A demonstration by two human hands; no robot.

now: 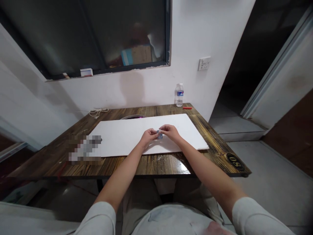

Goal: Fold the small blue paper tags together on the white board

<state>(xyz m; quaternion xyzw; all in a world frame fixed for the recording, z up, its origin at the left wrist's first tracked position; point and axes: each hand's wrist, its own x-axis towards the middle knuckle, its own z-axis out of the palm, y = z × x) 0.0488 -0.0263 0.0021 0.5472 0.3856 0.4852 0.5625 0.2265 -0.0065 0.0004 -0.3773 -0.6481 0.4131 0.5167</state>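
Both my hands meet over a white board [122, 137] that lies on a dark wooden table [156, 164]. My left hand [148, 136] and my right hand [170, 132] have their fingers closed in a pinch on a small blue and white object [159, 134] held between them, just above the board. The object is too small to name. My forearms reach in from the lower edge of the view.
A water bottle [179, 94] stands at the table's far right corner with a red pen [187, 107] beside it. A white cable [98, 111] lies at the far left. A blurred-out patch [84, 149] covers something at the left. An open doorway [244, 81] is at the right.
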